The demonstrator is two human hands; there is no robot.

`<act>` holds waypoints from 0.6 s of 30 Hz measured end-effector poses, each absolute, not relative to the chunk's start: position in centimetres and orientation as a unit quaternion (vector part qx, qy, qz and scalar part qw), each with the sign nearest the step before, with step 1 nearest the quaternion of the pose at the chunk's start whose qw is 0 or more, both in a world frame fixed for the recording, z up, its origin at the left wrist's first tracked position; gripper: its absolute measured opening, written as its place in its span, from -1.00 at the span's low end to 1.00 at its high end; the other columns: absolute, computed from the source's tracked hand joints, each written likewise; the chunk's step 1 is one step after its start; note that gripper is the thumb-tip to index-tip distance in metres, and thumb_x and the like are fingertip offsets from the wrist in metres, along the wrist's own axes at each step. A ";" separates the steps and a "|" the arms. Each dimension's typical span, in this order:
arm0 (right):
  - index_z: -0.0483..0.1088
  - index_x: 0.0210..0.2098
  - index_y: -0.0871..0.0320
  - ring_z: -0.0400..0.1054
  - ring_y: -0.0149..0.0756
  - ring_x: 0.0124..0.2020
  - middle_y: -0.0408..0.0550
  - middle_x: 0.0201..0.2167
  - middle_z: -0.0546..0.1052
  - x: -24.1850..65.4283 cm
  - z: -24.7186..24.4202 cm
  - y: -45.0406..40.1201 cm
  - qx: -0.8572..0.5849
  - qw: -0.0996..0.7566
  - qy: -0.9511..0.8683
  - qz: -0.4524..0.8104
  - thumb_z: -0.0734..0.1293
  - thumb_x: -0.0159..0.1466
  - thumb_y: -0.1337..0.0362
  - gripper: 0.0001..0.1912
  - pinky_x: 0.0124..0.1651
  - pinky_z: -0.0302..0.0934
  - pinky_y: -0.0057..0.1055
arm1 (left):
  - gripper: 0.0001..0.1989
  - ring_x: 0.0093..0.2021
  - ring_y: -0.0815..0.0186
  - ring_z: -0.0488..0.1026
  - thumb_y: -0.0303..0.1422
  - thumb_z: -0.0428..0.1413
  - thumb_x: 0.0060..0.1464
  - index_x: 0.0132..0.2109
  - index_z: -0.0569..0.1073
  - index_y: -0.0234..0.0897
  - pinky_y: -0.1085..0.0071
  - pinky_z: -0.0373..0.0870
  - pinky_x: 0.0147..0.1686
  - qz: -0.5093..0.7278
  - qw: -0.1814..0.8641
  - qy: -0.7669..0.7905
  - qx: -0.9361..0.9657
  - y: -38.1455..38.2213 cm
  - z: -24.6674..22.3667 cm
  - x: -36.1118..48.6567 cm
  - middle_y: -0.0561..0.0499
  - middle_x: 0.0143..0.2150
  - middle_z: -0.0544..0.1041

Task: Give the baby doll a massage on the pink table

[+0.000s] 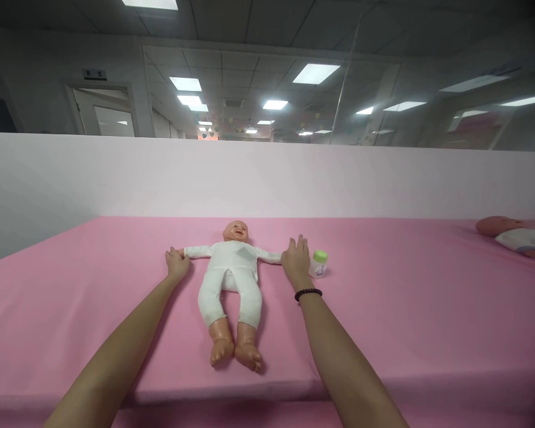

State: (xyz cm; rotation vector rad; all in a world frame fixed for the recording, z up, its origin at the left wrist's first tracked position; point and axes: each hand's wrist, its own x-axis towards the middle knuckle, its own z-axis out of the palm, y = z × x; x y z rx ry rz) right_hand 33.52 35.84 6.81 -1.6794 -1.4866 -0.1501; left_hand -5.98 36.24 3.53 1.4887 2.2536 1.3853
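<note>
A baby doll (234, 261) in a white cloth suit lies on its back on the pink cover, head away from me and bare feet toward me. Both its arms are stretched out sideways. My left hand (177, 263) is closed around the doll's small hand at the left. On the other side, my right hand (296, 261) holds the end of the doll's other arm, and that doll hand is hidden behind my fingers. Just right of my right hand, a small jar (318, 266) with a green lid stands upright.
The pink-covered table (405, 297) reaches across the view, with its near edge in front of me. Another doll (517, 232) lies at the far right. Behind the table rises a low white wall (267, 178) with glass above it.
</note>
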 end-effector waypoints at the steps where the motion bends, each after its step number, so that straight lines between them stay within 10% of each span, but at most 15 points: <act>1: 0.31 0.18 0.41 -0.20 0.16 0.47 0.40 0.41 0.05 33.5 7.4 35.5 -0.655 0.423 -0.612 -0.129 0.16 0.21 0.45 -0.47 0.39 -0.12 0.15 | -0.21 0.43 -0.18 0.04 -0.46 0.13 -0.03 0.34 0.10 -0.58 -0.03 0.15 0.35 0.450 0.057 0.743 0.491 36.2 3.6 -5.9 -0.48 0.29 0.27; 10: 0.34 0.15 0.30 -0.45 0.32 0.47 0.35 0.44 -0.06 37.5 8.4 34.3 -0.760 0.415 -0.450 -0.218 0.18 0.19 0.41 -0.48 0.25 -0.37 0.57 | -0.25 0.47 -0.22 -0.07 -0.46 0.12 -0.06 0.30 0.14 -0.56 -0.12 0.01 0.38 0.426 0.078 0.747 0.505 35.6 4.4 -5.5 -0.50 0.32 0.25; 18: 0.14 0.23 0.25 0.42 0.05 -0.08 0.31 0.19 0.27 37.9 7.3 34.7 -0.774 0.498 -0.390 -0.031 0.28 0.16 0.31 -0.36 -0.13 0.30 -0.14 | -0.28 0.45 -0.22 -0.04 -0.44 0.11 -0.09 0.26 0.18 -0.49 -0.15 0.05 0.35 0.423 0.083 0.744 0.511 35.3 4.7 -5.3 -0.45 0.27 0.31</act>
